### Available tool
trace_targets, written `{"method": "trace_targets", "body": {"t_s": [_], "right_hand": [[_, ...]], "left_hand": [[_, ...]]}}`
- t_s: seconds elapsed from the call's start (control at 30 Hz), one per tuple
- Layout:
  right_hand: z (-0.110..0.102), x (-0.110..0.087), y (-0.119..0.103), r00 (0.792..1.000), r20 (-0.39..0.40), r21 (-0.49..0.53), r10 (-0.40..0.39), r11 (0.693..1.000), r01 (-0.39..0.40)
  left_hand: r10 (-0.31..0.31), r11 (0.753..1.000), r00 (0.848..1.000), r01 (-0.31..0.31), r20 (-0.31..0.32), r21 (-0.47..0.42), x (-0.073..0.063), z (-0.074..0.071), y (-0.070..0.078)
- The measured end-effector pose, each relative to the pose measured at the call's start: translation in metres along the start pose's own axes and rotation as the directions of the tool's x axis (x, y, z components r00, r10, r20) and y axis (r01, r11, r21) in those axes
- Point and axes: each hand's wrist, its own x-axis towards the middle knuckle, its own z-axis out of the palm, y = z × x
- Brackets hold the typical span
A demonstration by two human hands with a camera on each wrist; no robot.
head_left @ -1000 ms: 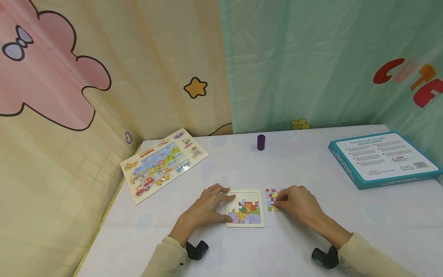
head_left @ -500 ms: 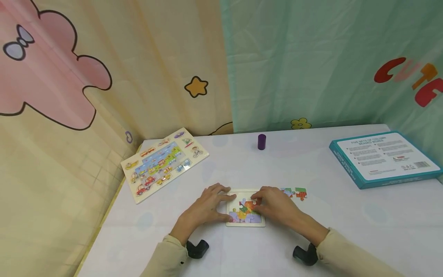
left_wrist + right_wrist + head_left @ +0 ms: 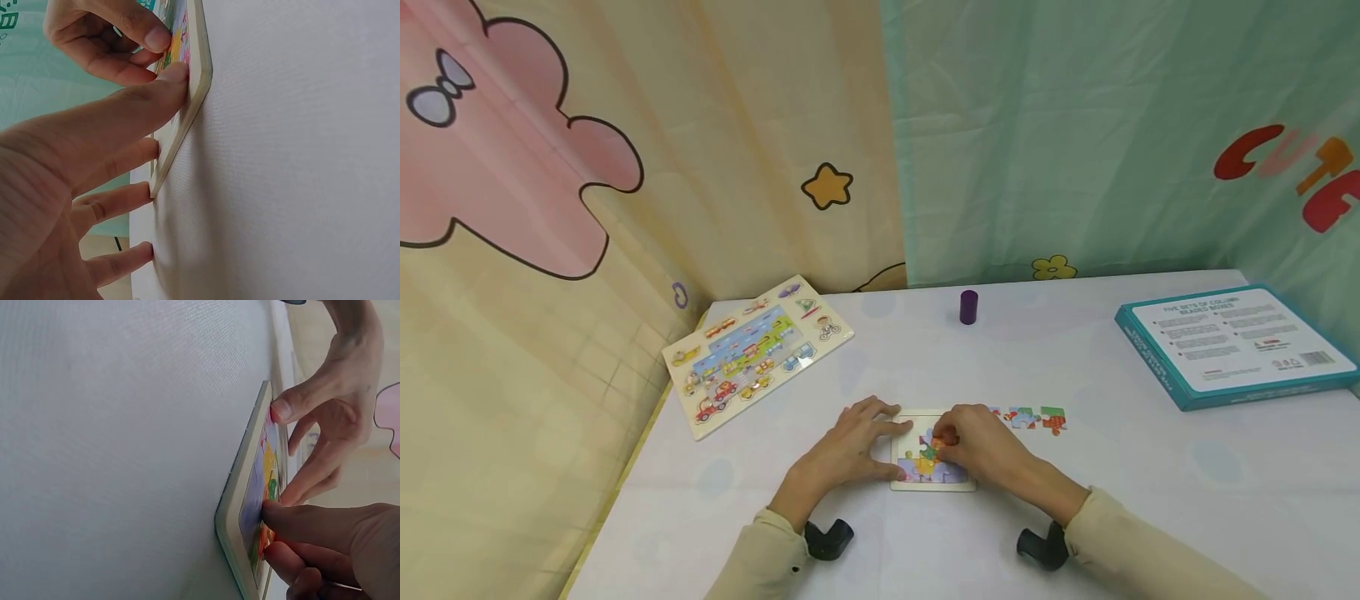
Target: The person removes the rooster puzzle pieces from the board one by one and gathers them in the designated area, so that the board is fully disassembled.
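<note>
A small wooden jigsaw tray (image 3: 932, 487) lies on the white table, with colourful pieces fitted along its lower and right parts and bare wood at its upper left. My left hand (image 3: 853, 442) spreads over the tray's left side; in the left wrist view the thumb (image 3: 174, 74) presses near its corner and the other fingers reach along the edge. Over the tray's right half, my right hand (image 3: 988, 446) pinches a puzzle piece low over the picture, thumb (image 3: 278, 515) and forefinger close together. The fingers mostly hide that piece. Several loose puzzle pieces (image 3: 1022, 418) lie right of the tray, partly behind my right hand.
A larger vehicle puzzle board (image 3: 756, 358) lies at the back left. A purple cylinder (image 3: 968, 307) stands near the back edge, and a teal-edged box (image 3: 1240, 337) lies at the right. Printed curtains (image 3: 1037, 133) hang behind the table.
My right hand has moved left from the loose pieces to over the tray, uncovering loose pieces at the right. My left hand has stayed at the tray's left side.
</note>
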Motion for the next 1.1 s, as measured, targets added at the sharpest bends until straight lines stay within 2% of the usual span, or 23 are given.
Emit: {"method": "trace_targets", "body": {"t_s": [0.27,0.47,0.7,0.83,1.1], "right_hand": [[0.005,-0.005,0.001,0.995,-0.096,0.005,-0.031,1.0,0.031],[0.006,-0.011,0.005,0.986,-0.165,0.077,-0.038,0.996,0.051],[0.003,-0.012,0.009,0.981,-0.179,0.181,-0.075,0.978,0.108],[-0.001,-0.011,0.009,0.985,-0.168,0.244,-0.034,0.967,0.075],[-0.02,-0.021,0.027,0.987,-0.152,0.269,0.056,0.963,-0.013]], "left_hand": [[-0.007,1.0,1.0,0.007,0.0,-0.003,0.0,0.0,0.0],[-0.008,1.0,1.0,0.008,0.0,0.002,0.0,0.0,0.0],[-0.009,1.0,1.0,0.009,0.004,-0.006,0.0,-0.001,0.0],[-0.01,1.0,1.0,0.01,0.001,-0.01,0.0,-0.001,-0.001],[-0.011,1.0,1.0,0.011,0.01,-0.01,0.0,0.001,-0.001]]}}
